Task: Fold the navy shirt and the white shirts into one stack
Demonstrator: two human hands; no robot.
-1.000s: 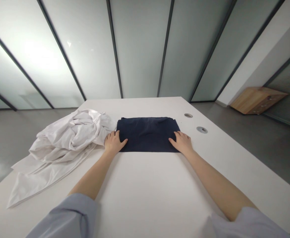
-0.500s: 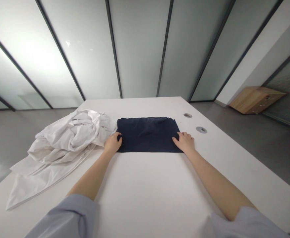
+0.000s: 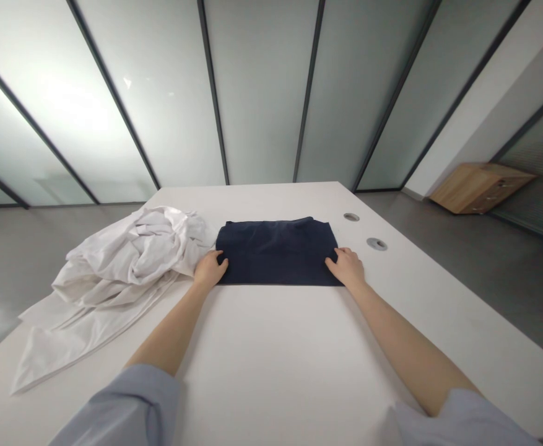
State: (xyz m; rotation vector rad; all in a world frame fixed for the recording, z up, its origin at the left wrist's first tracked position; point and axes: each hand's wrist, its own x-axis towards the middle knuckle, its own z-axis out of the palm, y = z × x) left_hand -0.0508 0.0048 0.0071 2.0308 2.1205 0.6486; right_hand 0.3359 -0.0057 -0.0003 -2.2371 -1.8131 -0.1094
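Observation:
A dark navy garment [image 3: 275,253], folded into a flat rectangle, lies on the white table [image 3: 271,359] in front of me. My left hand [image 3: 210,270] grips its left edge, thumb on top and fingers curled at the side. At the right edge my right hand [image 3: 347,266] does the same, thumb on the cloth. Both forearms are stretched forward, and my pale blue sleeves show at the bottom of the view.
A crumpled pile of white cloth [image 3: 113,272] lies on the table's left part, touching the navy garment's left side. Two round cable ports [image 3: 376,243] sit to the right. A wooden cabinet [image 3: 480,186] stands on the floor at far right; glass walls rise behind.
Both hands slid outward from the top of the navy garment to its side edges and closed on them. The garment's far edge has bulged up slightly.

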